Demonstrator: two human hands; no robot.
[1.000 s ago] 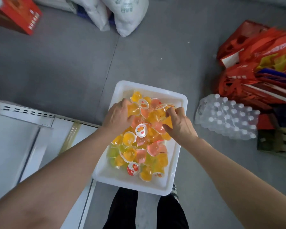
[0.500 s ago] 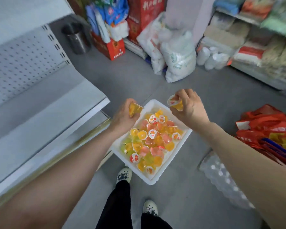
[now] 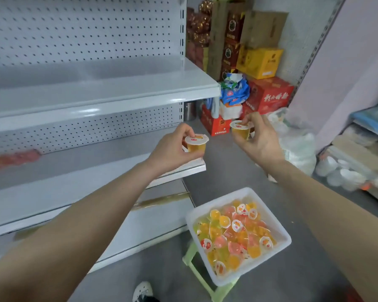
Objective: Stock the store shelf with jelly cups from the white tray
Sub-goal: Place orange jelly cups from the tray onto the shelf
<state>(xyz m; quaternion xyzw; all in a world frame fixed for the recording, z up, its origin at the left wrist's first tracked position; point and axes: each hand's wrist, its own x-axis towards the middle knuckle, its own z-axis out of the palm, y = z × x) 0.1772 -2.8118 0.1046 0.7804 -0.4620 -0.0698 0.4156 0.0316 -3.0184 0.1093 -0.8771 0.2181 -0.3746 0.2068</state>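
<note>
Head camera: fingers of the left hand (image 3: 172, 149) pinch an upright jelly cup (image 3: 196, 144) over the right front corner of the shelf (image 3: 96, 171). The right hand (image 3: 260, 142), farther out past the shelf end, pinches a second cup (image 3: 240, 130), probably upright too.

Forearms (image 3: 85, 216): two, bare along full visible length. Left hand (image 3: 172, 150), right hand (image 3: 259, 141): bare. Footwear: one white shoe (image 3: 142, 289), rounded toe, dark print across upper, too blurred to read. Legwear: dark trouser hem (image 3: 150, 300) beside shoe, cut by lower frame edge.
</note>
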